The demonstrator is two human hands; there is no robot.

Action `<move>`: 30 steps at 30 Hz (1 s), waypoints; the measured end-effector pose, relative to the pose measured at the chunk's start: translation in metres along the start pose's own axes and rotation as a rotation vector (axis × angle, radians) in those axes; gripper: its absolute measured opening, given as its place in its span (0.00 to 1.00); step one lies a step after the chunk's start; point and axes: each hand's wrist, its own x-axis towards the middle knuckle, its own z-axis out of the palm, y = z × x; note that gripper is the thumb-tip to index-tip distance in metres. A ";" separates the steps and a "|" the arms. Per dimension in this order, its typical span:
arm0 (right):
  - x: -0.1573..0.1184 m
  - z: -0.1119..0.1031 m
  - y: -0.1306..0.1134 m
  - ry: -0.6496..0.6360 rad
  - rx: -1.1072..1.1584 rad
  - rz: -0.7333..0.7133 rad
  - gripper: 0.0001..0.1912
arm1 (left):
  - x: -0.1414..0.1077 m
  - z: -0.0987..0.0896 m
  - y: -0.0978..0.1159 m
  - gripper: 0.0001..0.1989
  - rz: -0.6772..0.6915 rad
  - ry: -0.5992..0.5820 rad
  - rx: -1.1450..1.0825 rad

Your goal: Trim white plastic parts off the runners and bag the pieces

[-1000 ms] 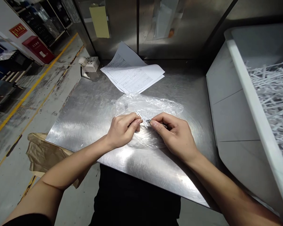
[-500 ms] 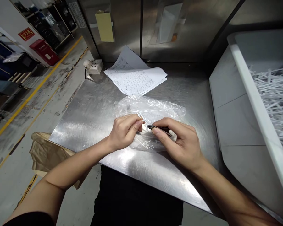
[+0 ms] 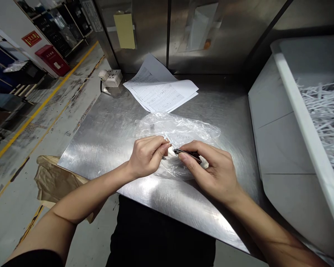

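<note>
Between thumb and fingers, my left hand (image 3: 148, 155) pinches a small white plastic piece (image 3: 168, 139) with short side branches. My right hand (image 3: 211, 168) is closed around a small dark clipper-like tool (image 3: 190, 154), whose tip touches or nearly touches the lower end of the white piece. Beneath both hands a clear plastic bag (image 3: 183, 128) lies crumpled on the metal table (image 3: 100, 126). Small pale bits show on or in the bag under my fingers, too blurred to make out.
Printed papers (image 3: 161, 89) lie behind the bag. A white power socket (image 3: 112, 78) sits at the table's back left corner. On the right stands a large bin (image 3: 284, 141) holding many white plastic pieces. Brown paper (image 3: 55, 181) is below the left edge.
The tool in my right hand has turned slightly, and more of its dark body shows. Both hands stay in nearly the same place.
</note>
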 end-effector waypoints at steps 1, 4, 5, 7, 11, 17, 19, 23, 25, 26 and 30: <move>0.000 0.000 0.000 0.003 0.003 -0.004 0.05 | 0.000 0.000 0.000 0.15 0.001 0.006 0.007; 0.001 0.000 0.000 0.012 0.021 -0.010 0.04 | -0.001 0.001 0.000 0.14 0.016 0.032 0.039; 0.000 0.000 0.000 0.012 0.027 -0.007 0.03 | -0.001 0.002 0.000 0.14 0.025 0.043 0.052; 0.000 0.000 0.000 0.015 0.037 0.011 0.03 | -0.001 0.003 -0.001 0.13 0.047 0.063 0.080; 0.000 0.003 0.002 0.031 0.100 0.112 0.06 | -0.003 0.004 -0.002 0.10 0.077 0.078 0.169; 0.003 0.010 0.005 0.023 0.258 0.321 0.12 | -0.006 0.005 -0.005 0.12 -0.013 -0.003 0.280; 0.003 0.011 0.006 0.019 0.293 0.367 0.13 | -0.006 0.005 -0.005 0.12 -0.055 -0.033 0.277; 0.004 0.011 0.007 0.008 0.321 0.409 0.14 | -0.006 0.004 -0.005 0.13 -0.106 -0.072 0.265; 0.003 0.011 0.006 0.012 0.314 0.391 0.14 | -0.005 0.004 -0.005 0.13 -0.122 -0.077 0.252; 0.003 0.011 0.006 0.022 0.305 0.369 0.13 | -0.005 0.003 -0.004 0.12 -0.127 -0.077 0.239; 0.003 0.009 0.003 0.123 0.263 0.258 0.11 | -0.004 0.001 -0.004 0.12 -0.108 -0.073 0.175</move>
